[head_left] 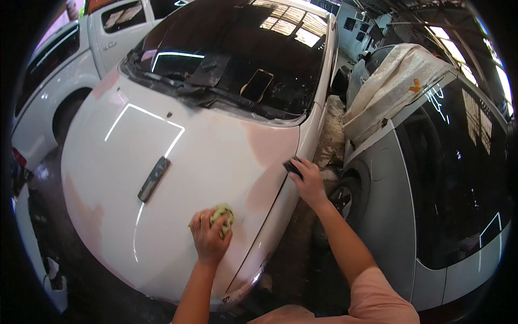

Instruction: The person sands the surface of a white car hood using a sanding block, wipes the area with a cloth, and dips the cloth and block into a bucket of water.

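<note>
White hood (202,162) looks patchy — left grip (210,238) clutches green cloth (224,210), right grip (311,182) black block (292,168).

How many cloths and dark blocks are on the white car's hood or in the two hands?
Crumpled yellow-green cloth in the left hand's grip: 1
Small black block in the right hand's grip, plus long narrow dark block on the white, pink-patched car hood: 2
Total: 3

Present are two bare hands (211,243); one green cloth (225,218), near; two dark blocks (154,179), one left, one right; one phone (257,86), far; one white hood (197,156).
</note>
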Available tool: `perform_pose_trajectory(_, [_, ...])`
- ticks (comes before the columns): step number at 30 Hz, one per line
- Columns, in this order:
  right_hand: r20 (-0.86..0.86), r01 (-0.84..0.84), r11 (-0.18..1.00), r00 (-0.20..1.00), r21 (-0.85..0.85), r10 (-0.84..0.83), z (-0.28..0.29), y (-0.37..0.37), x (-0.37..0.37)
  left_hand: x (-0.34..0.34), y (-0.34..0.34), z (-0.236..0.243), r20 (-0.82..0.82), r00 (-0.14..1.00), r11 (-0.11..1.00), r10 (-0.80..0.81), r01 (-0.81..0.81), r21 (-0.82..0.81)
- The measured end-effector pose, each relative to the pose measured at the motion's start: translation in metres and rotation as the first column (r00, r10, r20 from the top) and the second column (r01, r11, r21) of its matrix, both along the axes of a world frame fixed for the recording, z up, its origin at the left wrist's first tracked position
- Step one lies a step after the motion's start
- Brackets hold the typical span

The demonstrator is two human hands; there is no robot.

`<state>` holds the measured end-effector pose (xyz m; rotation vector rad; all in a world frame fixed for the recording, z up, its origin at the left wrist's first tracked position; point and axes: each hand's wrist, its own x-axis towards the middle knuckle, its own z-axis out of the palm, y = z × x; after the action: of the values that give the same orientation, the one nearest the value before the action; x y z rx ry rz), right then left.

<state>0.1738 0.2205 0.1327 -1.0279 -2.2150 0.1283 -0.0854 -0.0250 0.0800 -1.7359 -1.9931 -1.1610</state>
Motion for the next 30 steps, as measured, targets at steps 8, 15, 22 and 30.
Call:
perform_pose_trajectory(8, [0.097, 0.163, 0.986, 0.981, 0.037, -0.166, 0.022, 0.106, -0.045, 0.001, 0.073, 0.014, -0.047, 0.996, 0.995, 0.082, -0.084, -0.045])
perform_pose_trajectory(15, [0.032, -0.075, 0.993, 0.997, 0.089, 0.073, -0.016, 0.012, -0.054, -0.008, 0.066, 0.01, -0.082, 0.99, 0.991, 0.11, -0.116, -0.064])
perform_pose_trajectory(22, [0.026, 0.217, 0.972, 0.976, -0.09, -0.216, 0.012, 0.092, -0.057, 0.001, 0.073, 0.013, -0.087, 0.991, 0.993, 0.098, -0.102, -0.05])
perform_pose_trajectory(30, [-0.037, 0.071, 0.992, 0.997, 0.103, -0.068, 0.018, 0.118, -0.027, 0.006, 0.079, 0.014, -0.069, 0.996, 0.996, 0.064, -0.068, -0.056])
